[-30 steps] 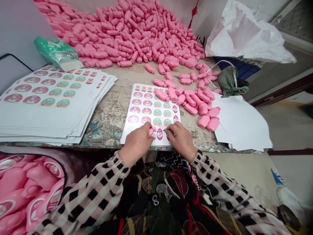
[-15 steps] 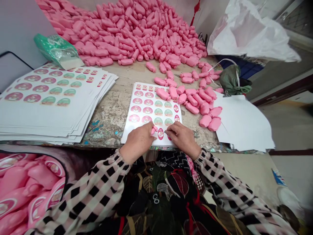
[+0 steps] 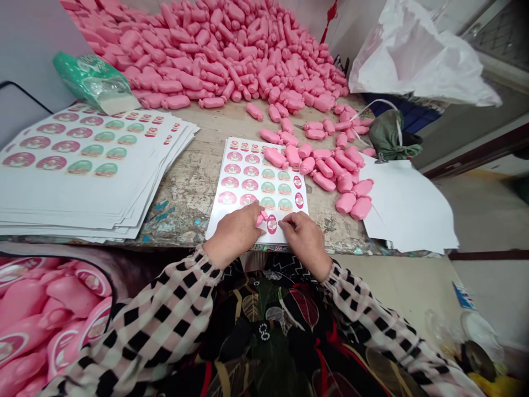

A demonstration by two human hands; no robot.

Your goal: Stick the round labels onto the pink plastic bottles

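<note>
A sheet of stickers [image 3: 231, 212] lies before me at the table's front edge, printed with rows of pink and green labels. My left hand [image 3: 237, 227] rests on its lower part, fingers curled round a small pink bottle-shaped piece [image 3: 262, 218] that is mostly hidden. Just right of that piece is an oval pink sticker [image 3: 271, 224] on the sheet. My right hand [image 3: 305, 234] is over the lower right corner, thumb and forefinger pinched beside the oval sticker. What sits between those fingertips is too small to make out.
Loose pink pieces [image 3: 324, 168] cover the sheet's upper right corner, and a large heap [image 3: 231, 55] fills the back. At left are stacked sticker sheets [image 3: 82, 193] under a green plastic packet [image 3: 93, 82]. White sheets [image 3: 407, 212] lie right. Labelled pink pieces [image 3: 66, 298] fill a container below left.
My right hand has shifted slightly, its fingertips still pinched near the oval sticker. The left hand keeps its hold on the pink piece. The camera view has moved a little.
</note>
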